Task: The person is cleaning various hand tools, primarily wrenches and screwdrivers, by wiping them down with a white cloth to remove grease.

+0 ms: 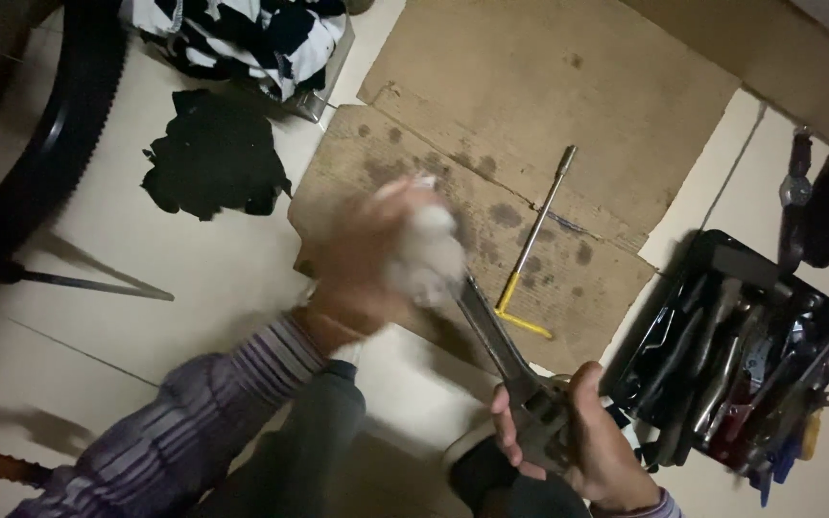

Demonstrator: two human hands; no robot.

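My right hand (578,432) grips the head end of a large grey metal wrench (496,341) that points up and left over the floor. My left hand (367,254), blurred by motion, holds a whitish rag (426,254) wrapped around the far end of the wrench handle. A striped purple sleeve covers my left forearm. Both hands are above a stained sheet of cardboard (530,125).
A thin metal rod with a yellow bent end (530,249) lies on the cardboard. An open black toolbox (731,364) with several tools stands at the right. A black rag (213,153), striped cloth (251,34) and a bicycle tyre (40,153) are at the left.
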